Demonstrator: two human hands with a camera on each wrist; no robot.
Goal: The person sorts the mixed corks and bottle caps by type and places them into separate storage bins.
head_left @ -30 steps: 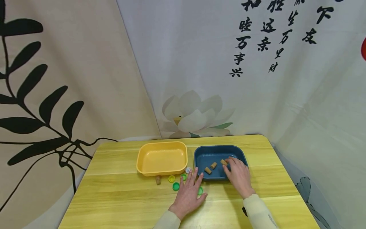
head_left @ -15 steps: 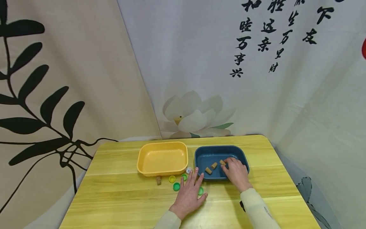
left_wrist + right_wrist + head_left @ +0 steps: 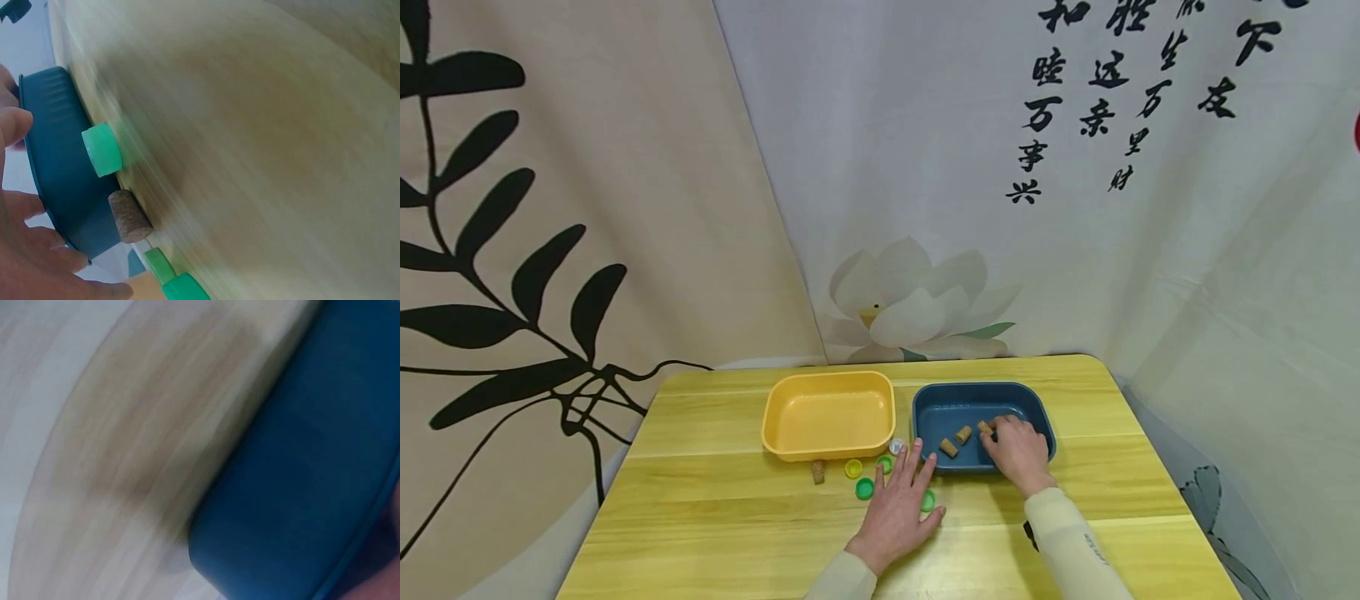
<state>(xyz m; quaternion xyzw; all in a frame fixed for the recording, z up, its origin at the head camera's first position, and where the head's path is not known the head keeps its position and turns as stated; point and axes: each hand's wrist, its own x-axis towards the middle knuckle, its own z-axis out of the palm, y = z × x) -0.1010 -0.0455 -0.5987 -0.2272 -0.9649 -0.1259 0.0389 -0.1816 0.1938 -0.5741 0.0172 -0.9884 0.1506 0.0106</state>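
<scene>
In the head view my right hand [image 3: 1021, 452] reaches over the front rim into the blue plastic tray [image 3: 928, 400]. Its thumb and fingers pinch the right end of a cork [image 3: 985, 427] low in the tray. Two more corks lie to its left, a middle cork [image 3: 963, 434] and a nearer cork [image 3: 949, 448]. My left hand [image 3: 892, 508] is spread, fingers extended toward the tray's front left corner. The left wrist view shows its fingers [image 3: 22, 203] by the tray's rim. The right wrist view shows mostly the tray's outer wall [image 3: 294, 456]; the held cork is hidden there.
A yellow tray [image 3: 772, 414] stands left of the blue one. Before it on the wooden table [image 3: 715, 517] lie a cork [image 3: 817, 472], a yellow cap [image 3: 853, 468], a white cap [image 3: 897, 447] and several green caps [image 3: 864, 488]. Another cork [image 3: 129, 217] lies beneath my left hand.
My right hand has drawn slightly left inside the blue tray, with the cork at its fingertips shifting a little the same way. My left hand stays in place.
</scene>
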